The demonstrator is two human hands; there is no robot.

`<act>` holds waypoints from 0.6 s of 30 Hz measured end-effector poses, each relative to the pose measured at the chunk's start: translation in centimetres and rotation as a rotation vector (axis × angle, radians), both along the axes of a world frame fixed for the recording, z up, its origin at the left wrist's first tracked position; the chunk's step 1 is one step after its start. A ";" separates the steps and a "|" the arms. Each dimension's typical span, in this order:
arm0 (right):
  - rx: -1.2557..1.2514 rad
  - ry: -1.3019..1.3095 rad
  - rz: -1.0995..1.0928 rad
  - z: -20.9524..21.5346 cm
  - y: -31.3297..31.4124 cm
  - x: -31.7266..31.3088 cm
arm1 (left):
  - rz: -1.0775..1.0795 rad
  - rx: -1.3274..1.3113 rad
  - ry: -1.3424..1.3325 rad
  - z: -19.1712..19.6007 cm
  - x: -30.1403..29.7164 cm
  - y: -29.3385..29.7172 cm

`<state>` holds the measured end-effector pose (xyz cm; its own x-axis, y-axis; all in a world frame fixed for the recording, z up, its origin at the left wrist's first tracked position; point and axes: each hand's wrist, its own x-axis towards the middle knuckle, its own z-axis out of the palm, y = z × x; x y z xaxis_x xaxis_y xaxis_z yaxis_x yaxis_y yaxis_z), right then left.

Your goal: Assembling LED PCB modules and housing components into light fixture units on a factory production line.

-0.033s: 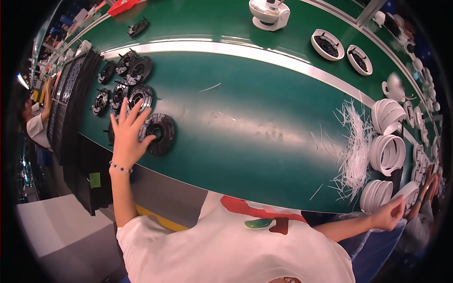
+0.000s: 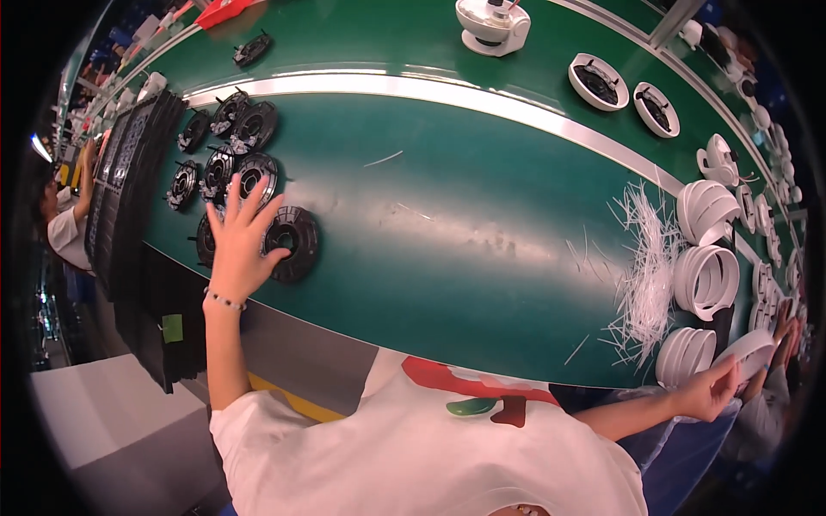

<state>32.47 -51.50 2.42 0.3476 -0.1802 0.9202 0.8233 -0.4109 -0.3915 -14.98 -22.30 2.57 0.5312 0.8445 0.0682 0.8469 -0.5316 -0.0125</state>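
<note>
Setting: workshop line with a long green table point(image 2: 482, 232), a pale strip running along it toward a green belt behind.
Black disc: round black plastic disc with a ribbed rim and a centre hole point(image 2: 297, 243), lying flat near the table's front edge at the person's left, just beside a cluster of more black discs point(image 2: 225, 159).
Handling: it looks light and stiff — moulded plastic, likely not slippery thanks to the ribs, though thin tabs could snap; I would take it by the outer rim, or with a finger through the hole.
Left hand: left hand point(image 2: 239, 245) is spread wide and flat, fingers fanned, palm down over the discs; its thumb side touches the near disc's rim, and the fingers reach toward the next one. It grips nothing.
White ring: thin white plastic ring point(image 2: 747, 353) at the far right edge of the table, next to stacks of white rings point(image 2: 705, 279).
Handling of ring: light, thin and somewhat springy by the look — best pinched at the edge.
Right hand: right hand point(image 2: 710, 391) is partly closed, fingertips pinching the ring's lower edge.
Nearby: loose heap of white plastic strips point(image 2: 641, 267) beside the ring stacks; white round housings point(image 2: 624, 90) on the belt; a white domed appliance point(image 2: 492, 26) at the top.
Others: another person's hands at the far right, a sleeve at the far left.
</note>
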 end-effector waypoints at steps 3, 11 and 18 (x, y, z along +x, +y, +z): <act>-0.270 -0.124 0.246 0.3 3.6 -5.5 | -0.115 -0.111 0.041 -1.5 -0.1 1.5; -0.943 0.141 1.475 -4.2 9.5 -14.8 | -0.257 -0.377 -0.380 -2.1 4.0 3.2; -1.445 0.257 1.173 -1.7 8.9 -10.9 | 0.021 -0.922 -1.195 -4.0 10.0 1.2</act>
